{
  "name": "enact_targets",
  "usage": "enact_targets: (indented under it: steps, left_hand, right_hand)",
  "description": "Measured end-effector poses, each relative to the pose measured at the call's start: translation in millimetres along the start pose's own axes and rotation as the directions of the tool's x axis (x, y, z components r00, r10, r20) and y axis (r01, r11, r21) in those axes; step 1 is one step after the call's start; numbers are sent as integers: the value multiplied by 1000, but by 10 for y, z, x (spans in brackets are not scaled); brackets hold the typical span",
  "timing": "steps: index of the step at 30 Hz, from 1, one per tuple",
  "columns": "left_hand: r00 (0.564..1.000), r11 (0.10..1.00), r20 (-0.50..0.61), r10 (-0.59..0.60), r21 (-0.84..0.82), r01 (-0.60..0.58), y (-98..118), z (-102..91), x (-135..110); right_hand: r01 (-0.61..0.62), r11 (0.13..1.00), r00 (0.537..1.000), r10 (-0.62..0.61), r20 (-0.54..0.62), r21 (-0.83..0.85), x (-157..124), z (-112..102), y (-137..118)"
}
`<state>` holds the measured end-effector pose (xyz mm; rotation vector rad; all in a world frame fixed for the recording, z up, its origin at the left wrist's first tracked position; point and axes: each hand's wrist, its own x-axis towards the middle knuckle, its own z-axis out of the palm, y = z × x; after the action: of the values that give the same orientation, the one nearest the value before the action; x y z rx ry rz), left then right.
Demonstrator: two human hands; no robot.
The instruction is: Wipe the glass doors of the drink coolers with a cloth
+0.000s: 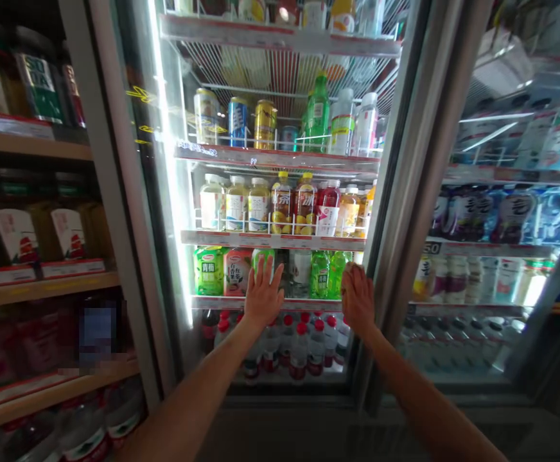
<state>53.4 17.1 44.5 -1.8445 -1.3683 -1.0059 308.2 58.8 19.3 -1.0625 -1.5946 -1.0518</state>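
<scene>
My left hand (264,296) reaches up toward the fourth visible shelf of a lit drinks fridge, its fingers spread. Its fingertips overlap a green-labelled drink (263,255), and I cannot tell if they touch it. To its left stand a green drink pack (209,273) and a pink one (236,273). At the right end of the same shelf, my right hand (358,296) has its fingers curled; whatever they hold, if anything, is hidden. Just left of it are green bottles (320,276). Between the hands is a pale container (300,266).
Wire-fronted shelves (280,240) above carry bottles and cans. Red-capped bottles (300,350) fill the bottom. A metal door frame (417,167) rises on the right, beside another drinks fridge. Wooden shelves (43,292) with large bottles stand left.
</scene>
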Motion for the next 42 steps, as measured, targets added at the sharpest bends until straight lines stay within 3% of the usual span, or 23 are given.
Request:
enact_targets:
  steps: [3, 5, 10, 12, 14, 17, 19, 22, 26, 28, 31, 33, 35, 39, 42]
  left_hand:
    - [1000, 1000, 6, -7, 6, 7, 22, -11, -1]
    - [1000, 1000, 10, -6, 15, 6, 32, -24, -10]
    - [1000, 1000, 28, 2, 21, -2, 52, -29, -95]
    - [999, 1000, 33, 5, 21, -6, 56, -20, -122]
    - [999, 1000, 32, 7, 25, -8, 53, -10, -134]
    - [999, 1000, 33, 8, 26, -9, 39, 6, -134]
    - [999, 1000, 36, 5, 26, -6, 22, 15, -137]
    - [999, 1000, 31, 5, 29, -5, -26, 22, -153]
    - [1000, 999, -10, -7, 42, 7, -167, 10, -171]
    - [999, 998, -34, -20, 51, 22, -253, 6, -171]
    - [998, 998, -56, -24, 64, 28, -338, 12, -177]
    - [998, 998, -54, -16, 67, 19, -359, 17, -200]
    - [999, 997, -41, -25, 67, 27, -375, 11, -240]
    - [996, 993, -18, -91, 76, 92, -496, -40, -337]
    - [990, 986, -27, -141, 91, 143, -630, -74, -377]
  right_hand:
    - [-82, 996, 991, 86, -100, 41, 431, 33, 126]
    - [-113, 990, 984, 123, -131, 83, 487, 48, 151]
    - [-102, 990, 993, 108, -53, 100, -237, 12, -8]
    - [-104, 990, 993, 108, -37, 91, -336, -3, -33]
    - [-108, 991, 993, 112, -46, 77, -140, 3, -8]
    - [-103, 992, 990, 110, -90, 75, 395, 41, 19]
    - [-50, 994, 995, 58, -86, 95, 582, 70, -49]
    - [162, 979, 985, -168, 36, 126, 376, 90, -259]
    - [425, 887, 869, -455, 193, 179, 5, 79, -445]
    - [434, 881, 867, -465, 180, 189, 144, 87, -460]
    - [275, 952, 956, -286, 67, 133, 544, 129, -513]
    - [225, 969, 974, -228, 16, 107, 637, 161, -620]
    - [326, 937, 941, -334, 50, 129, 497, 179, -761]
    - [507, 830, 826, -545, 142, 234, 139, 179, -938]
    - [475, 843, 842, -519, 150, 251, 349, 180, -953]
